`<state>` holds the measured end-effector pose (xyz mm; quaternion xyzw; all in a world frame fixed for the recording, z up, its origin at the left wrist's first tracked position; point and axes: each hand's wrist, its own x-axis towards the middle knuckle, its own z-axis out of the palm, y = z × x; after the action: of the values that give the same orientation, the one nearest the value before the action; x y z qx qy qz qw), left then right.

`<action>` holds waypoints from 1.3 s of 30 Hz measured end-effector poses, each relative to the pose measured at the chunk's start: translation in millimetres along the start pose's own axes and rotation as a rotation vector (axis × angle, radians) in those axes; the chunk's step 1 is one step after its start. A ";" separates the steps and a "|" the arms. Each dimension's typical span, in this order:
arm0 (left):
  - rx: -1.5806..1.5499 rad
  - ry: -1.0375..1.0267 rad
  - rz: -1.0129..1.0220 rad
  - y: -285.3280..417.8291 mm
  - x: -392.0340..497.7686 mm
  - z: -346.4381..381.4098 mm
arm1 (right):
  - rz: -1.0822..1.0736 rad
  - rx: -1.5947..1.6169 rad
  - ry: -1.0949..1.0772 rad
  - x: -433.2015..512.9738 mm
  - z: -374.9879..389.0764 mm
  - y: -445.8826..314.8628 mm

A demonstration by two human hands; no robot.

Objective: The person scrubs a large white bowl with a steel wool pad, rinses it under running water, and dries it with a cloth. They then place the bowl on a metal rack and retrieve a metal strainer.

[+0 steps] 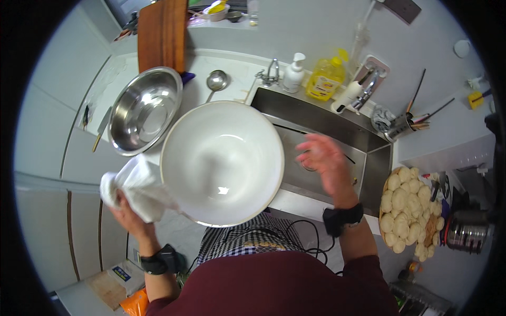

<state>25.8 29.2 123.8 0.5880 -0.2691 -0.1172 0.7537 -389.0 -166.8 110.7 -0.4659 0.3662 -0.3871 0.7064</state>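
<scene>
A large white basin [221, 166] stands on the counter before me, its right edge reaching over the sink. At its lower left, my left hand [132, 215] grips a white cloth [144, 189], whose loose end hangs by the basin's rim. My right hand [322, 158] is held over the stainless steel sink [288, 177], right of the basin, slightly blurred, fingers apart and with nothing in it. Left of the white basin, a steel bowl [148, 110] sits tilted. A steel ladle [216, 81] lies behind the white basin.
Behind the sink stand a white pump bottle [293, 75], a yellow liquid bottle [326, 79] and a faucet [368, 93]. A wooden board [162, 35] leans at the back left, and a knife [103, 126] lies by the steel bowl. Dough pieces [401, 195] cover a round tray at right.
</scene>
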 end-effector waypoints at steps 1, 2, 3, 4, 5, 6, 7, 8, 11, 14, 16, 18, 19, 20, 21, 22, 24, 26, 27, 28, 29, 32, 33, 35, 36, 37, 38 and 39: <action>-0.044 0.024 -0.096 3.4 -11.1 22.2 | 0.105 0.039 -0.137 -2.5 28.3 2.3; -0.017 -0.140 -0.182 9.5 -20.3 40.8 | 0.134 0.129 -0.327 -4.8 56.3 7.3; 0.288 -0.441 -0.196 16.4 -29.2 54.0 | 0.192 0.186 -0.430 -6.7 81.2 13.7; 0.104 -0.723 -0.294 15.4 -39.9 68.4 | 0.281 0.326 -0.449 -11.2 103.8 22.7; 0.033 -0.947 -0.325 17.1 -46.9 74.2 | 0.335 0.307 -0.415 -12.3 120.2 28.4; 0.013 -1.224 -0.354 15.3 -50.4 75.0 | 0.356 0.311 -0.409 -11.6 131.3 34.4; 0.012 -1.205 -0.338 11.2 -48.2 70.4 | 0.425 0.270 -0.365 -11.2 139.5 38.8; 0.072 -1.237 -0.334 5.7 -41.2 59.7 | 0.439 0.277 -0.257 -10.1 141.4 40.9; 0.219 -0.977 -0.313 -28.1 -7.0 15.1 | 0.354 0.275 -0.112 4.2 137.2 37.2; 0.342 -0.695 -0.406 -63.2 19.3 -25.3 | 0.068 -0.183 -0.188 34.7 131.9 33.1; 0.417 -0.666 -0.581 -78.9 29.3 -42.5 | 0.140 -0.723 -0.134 65.0 130.2 44.4; 0.249 -0.746 -0.743 -91.8 31.1 -44.8 | 0.158 -1.069 -0.156 102.2 130.7 72.7; 0.175 -0.778 -0.839 -96.9 29.3 -43.1 | 0.202 -1.175 -0.174 119.7 128.4 92.4; 0.153 -0.803 -0.830 -101.8 27.5 -39.1 | 0.219 -1.266 -0.213 138.2 123.9 113.1; 0.154 -0.797 -0.893 -106.1 25.4 -35.7 | 0.261 -1.367 -0.246 157.2 121.8 136.2; 0.136 -0.799 -0.919 -110.0 23.5 -32.4 | 0.290 -1.481 -0.271 171.6 123.7 161.7; 0.072 -0.753 -0.970 -116.5 19.2 -28.5 | 0.329 -1.641 -0.141 186.0 145.1 215.9; 0.075 -0.749 -0.944 -121.8 17.0 -28.4 | 0.269 -1.709 -0.127 184.6 177.9 249.2; 0.076 -0.753 -0.921 -123.7 16.3 -29.8 | 0.280 -1.722 -0.177 174.2 197.7 258.8; 0.061 -0.756 -0.904 -125.0 15.9 -30.4 | 0.240 -1.711 -0.329 161.8 217.3 262.0; 0.060 -0.757 -0.922 -126.4 16.0 -31.9 | 0.183 -1.716 -0.444 144.0 234.2 261.1; 0.040 -0.763 -0.910 -127.9 17.3 -31.9 | 0.112 -1.647 -0.884 86.3 238.8 223.3; 0.037 -0.755 -0.910 -128.0 17.6 -31.5 | 0.120 -1.588 -1.080 73.2 222.5 202.9; 0.033 -0.750 -0.924 -125.9 18.1 -31.0 | 0.142 -1.757 -1.361 62.2 187.0 169.7; 0.026 -0.757 -0.930 -125.8 19.5 -31.0 | 0.085 -1.908 -1.276 55.4 171.0 159.3; 0.032 -0.753 -0.924 -124.3 20.1 -30.9 | -0.024 -2.070 -1.226 54.3 159.0 154.1; 0.022 -0.755 -0.934 -123.5 20.2 -30.8 | -0.155 -2.098 -1.250 56.7 150.6 153.2; 0.023 -0.755 -0.926 -122.5 20.6 -30.8 | -0.334 -2.148 -1.246 63.9 145.5 154.8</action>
<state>76.7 10.0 7.9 0.5700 -0.2350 -0.6317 0.4700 -201.8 -127.7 -1.7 -0.9501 0.0369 0.3078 -0.0344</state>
